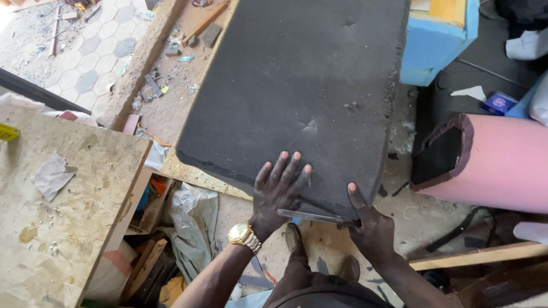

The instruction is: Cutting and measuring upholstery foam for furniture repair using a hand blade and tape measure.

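Observation:
A large slab of dark grey foam (297, 85) lies flat in front of me, its near edge overhanging. My left hand (277, 191), with a gold watch on the wrist, rests palm down on the slab's near edge, fingers spread. Beside it, my right hand (368, 225) grips the handle of a thin blade (311, 215) that runs leftward along the underside of the foam's near edge. The thumb of that hand presses on the foam's top.
A chipboard worktable (63, 211) stands at the left with a grey scrap on it. A pink upholstered roll (496, 162) lies at the right, a blue foam block (434, 45) behind it. Debris, wood strips and plastic sheeting cover the floor around my feet.

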